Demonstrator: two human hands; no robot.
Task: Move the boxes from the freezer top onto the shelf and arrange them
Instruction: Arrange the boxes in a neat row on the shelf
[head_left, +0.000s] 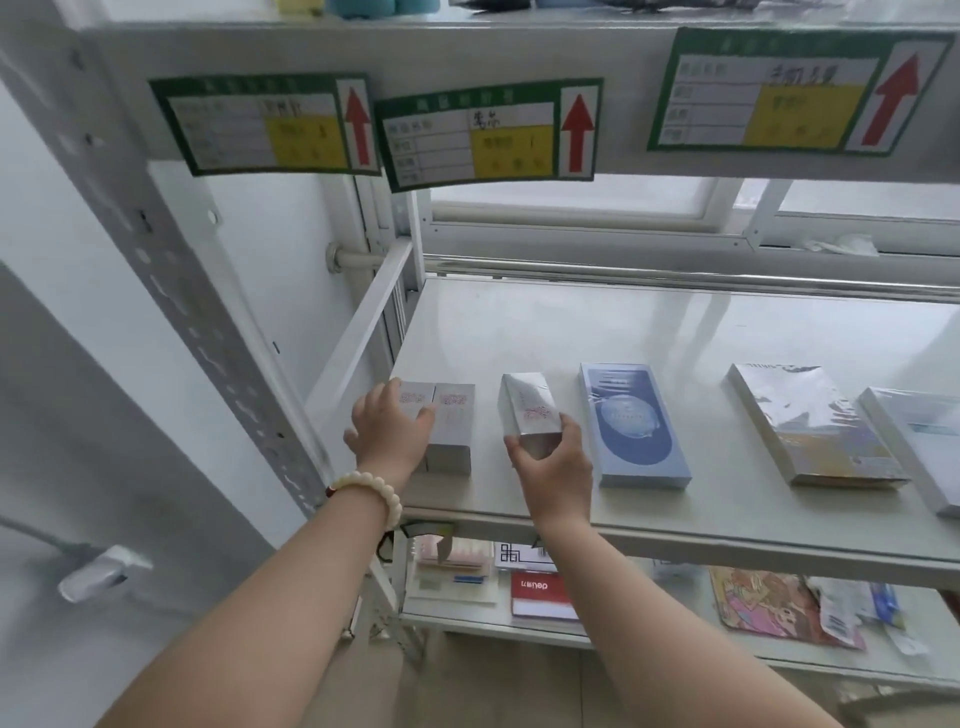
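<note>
Two small silver boxes with red print (452, 421) lie side by side at the left end of the white shelf (623, 332). My left hand (389, 434) rests on top of the left one, fingers spread over it. A third silver box (527, 408) is tilted just right of them, and my right hand (553, 467) grips its near end between thumb and fingers. A flat blue box (636, 421) lies to the right. Further right lie a wrapped silver box (810, 421) and a pale box (919, 441) cut off by the frame edge.
A shelf above carries green and yellow labels with red arrows (488, 135). A perforated white upright (208, 332) stands left. The lower shelf holds a red booklet (543, 595), stationery and colourful packets (779, 608). A window frame is behind the shelf.
</note>
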